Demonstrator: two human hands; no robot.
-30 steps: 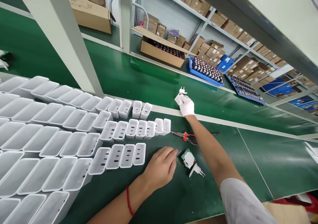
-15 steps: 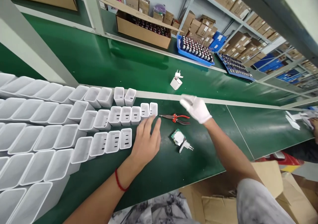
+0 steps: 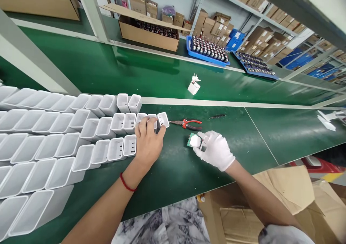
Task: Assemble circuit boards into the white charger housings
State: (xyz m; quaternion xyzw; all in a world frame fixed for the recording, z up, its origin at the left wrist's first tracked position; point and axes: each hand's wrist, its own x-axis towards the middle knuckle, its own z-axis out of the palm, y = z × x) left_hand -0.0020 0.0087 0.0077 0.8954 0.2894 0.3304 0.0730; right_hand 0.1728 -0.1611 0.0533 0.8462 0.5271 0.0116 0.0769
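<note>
Gloved right hand [image 3: 216, 151] pinches a circuit board [image 3: 193, 140] just below the pliers [image 3: 186, 123]; left hand [image 3: 149, 137] clasps white cases [image 3: 163, 119] left of them.

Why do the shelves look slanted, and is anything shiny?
Head view: the wide lens tilts the shelves toward the edges; the green belt shows soft glare; the left hand and gloved right hand, gripping the circuit board, look sharp.

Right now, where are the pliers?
In the head view, the pliers lie on the green mat, right of the left hand and just beyond the right hand.
</note>
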